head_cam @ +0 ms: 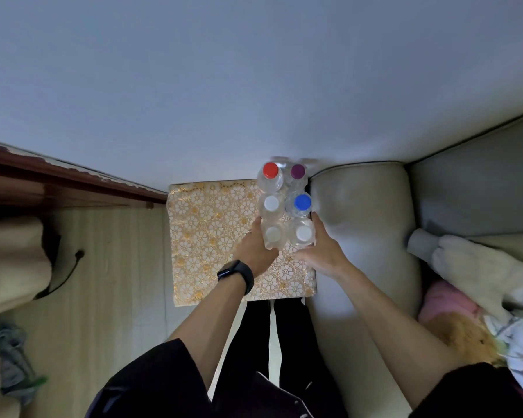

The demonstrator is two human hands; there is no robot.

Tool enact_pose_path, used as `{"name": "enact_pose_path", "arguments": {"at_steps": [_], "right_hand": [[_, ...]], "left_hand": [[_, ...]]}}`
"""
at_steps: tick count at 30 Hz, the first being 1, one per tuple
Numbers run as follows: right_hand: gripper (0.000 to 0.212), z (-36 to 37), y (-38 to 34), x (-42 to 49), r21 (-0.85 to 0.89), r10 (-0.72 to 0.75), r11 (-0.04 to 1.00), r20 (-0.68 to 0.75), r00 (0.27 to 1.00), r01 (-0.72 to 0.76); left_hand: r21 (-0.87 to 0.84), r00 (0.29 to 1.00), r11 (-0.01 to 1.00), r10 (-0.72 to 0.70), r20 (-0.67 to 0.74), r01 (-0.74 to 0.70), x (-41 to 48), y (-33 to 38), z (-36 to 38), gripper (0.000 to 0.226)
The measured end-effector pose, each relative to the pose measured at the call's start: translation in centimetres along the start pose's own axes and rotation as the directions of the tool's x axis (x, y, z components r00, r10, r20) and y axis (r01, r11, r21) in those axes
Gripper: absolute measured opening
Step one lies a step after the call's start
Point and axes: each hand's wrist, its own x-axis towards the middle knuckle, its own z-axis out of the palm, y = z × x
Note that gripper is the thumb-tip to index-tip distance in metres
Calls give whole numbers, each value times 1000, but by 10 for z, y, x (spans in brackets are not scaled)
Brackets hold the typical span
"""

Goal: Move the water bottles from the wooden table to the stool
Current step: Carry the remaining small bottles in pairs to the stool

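I see a wooden table (pixel 43 173) edge at far left, then a stool (pixel 212 236) with a gold floral cover. Six clear water bottles (pixel 284 203) stand upright on its far right corner, in two rows. My left hand (pixel 255 248) grips the near-left bottle (pixel 273 235); my right hand (pixel 322 248) grips the near-right bottle (pixel 303 233). A beige sofa arm (pixel 363 212) sits just right.
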Motion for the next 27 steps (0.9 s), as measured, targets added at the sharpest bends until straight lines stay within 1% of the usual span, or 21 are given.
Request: {"name": "enact_pose_path", "arguments": {"at_steps": [2,4,6,10,13,15,16,18,20,24,27], "right_hand": [[106,-6,-4,-17,-24,6,1000,14,1000,-6],[97,-14,-12,-37,-57,-21,998,9,1000,21],[84,-21,-24,-60,-107,-54,993,-8,999,53],[50,-35,-62,-110,-220,-144,967,-56,988,129],[36,-45,-102,-145,-368,-266,903,-72,961,222],[28,-51,-130,-165,-447,-373,847,-112,921,288],[28,-54,-143,-174,-460,-416,830,-134,899,315],[33,-61,-166,-189,-456,-491,809,-175,853,372],[39,-68,-188,-203,-443,-563,779,-182,806,444],[38,-80,-225,-226,-481,-734,643,-165,659,596],[35,-88,-252,-241,-512,-824,536,-145,548,671]], "left_hand": [[29,1000,999,18,13,-18,-13,7,-12,77],[51,999,997,50,16,-51,-30,18,-28,69],[61,997,995,81,4,-81,-50,31,-47,69],[48,986,987,159,-48,-156,-88,60,-93,70],[84,964,970,238,-114,-230,-114,82,-131,68],[118,942,953,296,-157,-280,-130,96,-159,67],[134,928,944,324,-184,-303,-137,103,-172,66],[171,889,922,382,-253,-347,-151,115,-198,64],[186,848,907,420,-324,-378,-165,125,-222,62],[217,773,891,455,-442,-400,-192,138,-261,59],[210,720,895,443,-534,-394,-213,140,-285,55]]}}
